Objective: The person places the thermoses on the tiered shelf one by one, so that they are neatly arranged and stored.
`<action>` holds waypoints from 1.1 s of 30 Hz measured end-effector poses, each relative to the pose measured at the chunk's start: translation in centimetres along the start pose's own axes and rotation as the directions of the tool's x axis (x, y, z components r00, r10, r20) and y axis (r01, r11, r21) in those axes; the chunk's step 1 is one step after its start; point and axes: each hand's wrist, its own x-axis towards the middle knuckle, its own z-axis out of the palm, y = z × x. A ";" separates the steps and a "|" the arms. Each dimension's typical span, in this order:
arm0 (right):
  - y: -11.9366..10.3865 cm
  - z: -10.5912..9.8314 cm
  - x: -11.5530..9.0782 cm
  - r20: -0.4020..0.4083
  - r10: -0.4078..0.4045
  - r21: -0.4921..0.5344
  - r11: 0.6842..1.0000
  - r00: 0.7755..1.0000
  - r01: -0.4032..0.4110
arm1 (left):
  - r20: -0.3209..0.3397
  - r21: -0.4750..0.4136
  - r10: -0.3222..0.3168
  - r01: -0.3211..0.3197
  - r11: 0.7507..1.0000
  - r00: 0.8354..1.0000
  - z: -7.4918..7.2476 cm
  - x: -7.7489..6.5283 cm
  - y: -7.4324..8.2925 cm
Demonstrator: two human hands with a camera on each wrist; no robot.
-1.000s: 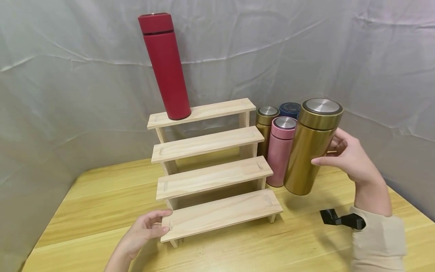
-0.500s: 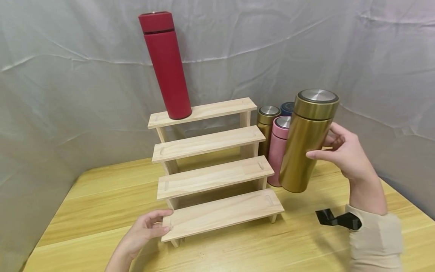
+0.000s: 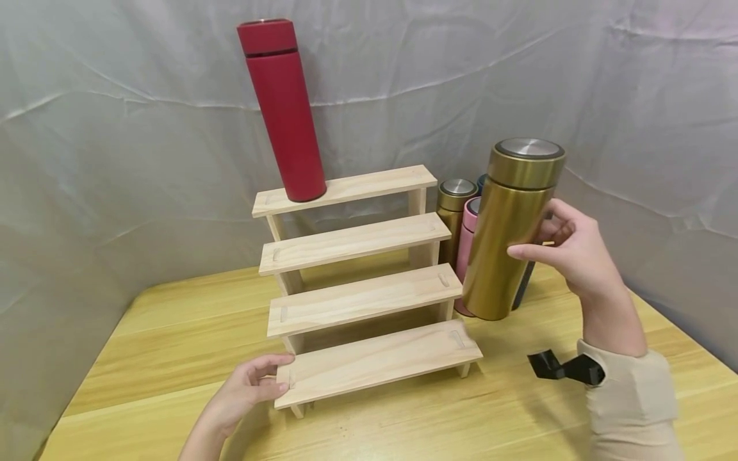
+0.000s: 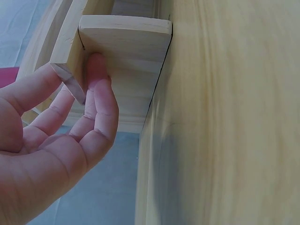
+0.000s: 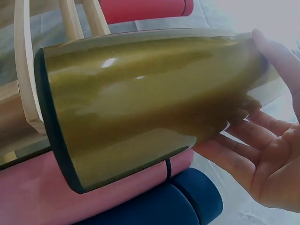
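Observation:
A large gold thermos flask (image 3: 507, 237) with a steel-topped lid is in the grip of my right hand (image 3: 571, 250), thumb on the near side. It leans slightly, to the right of the stepped wooden stand (image 3: 375, 362). The right wrist view shows the flask's dark base pointing toward the stand, fingers wrapped round the lid end. My left hand (image 3: 254, 387) grips the left end of the lowest step; in the left wrist view fingers (image 4: 101, 103) curl under the board. A tall red thermos flask (image 3: 285, 121) stands on the top step's left part.
Right of the stand are a smaller gold flask (image 3: 452, 208), a pink flask (image 5: 98, 187) and a dark blue flask (image 5: 197, 197), partly hidden behind the held one. Grey cloth (image 3: 144, 160) hangs behind the wooden table (image 3: 150, 352).
My right hand has carried the gold flask left and slightly up, closer to the stand, covering more of the pink and blue flasks. My left hand stays on the lowest step.

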 end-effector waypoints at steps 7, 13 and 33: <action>0.1 0.7 0.4 -0.015 -0.032 0.038 0.999 0.999 0.033 | -0.004 0.005 0.006 -0.006 1.000 1.000 0.2 0.0 -0.1; -0.2 1.2 0.7 -0.028 -0.028 0.050 0.998 0.999 0.029 | -0.009 0.007 -0.007 0.007 1.000 1.000 0.2 0.1 -0.1; -1.0 2.5 1.5 -0.068 -0.044 0.051 0.998 0.997 0.047 | -0.014 0.013 0.001 -0.001 1.000 1.000 0.2 0.0 0.0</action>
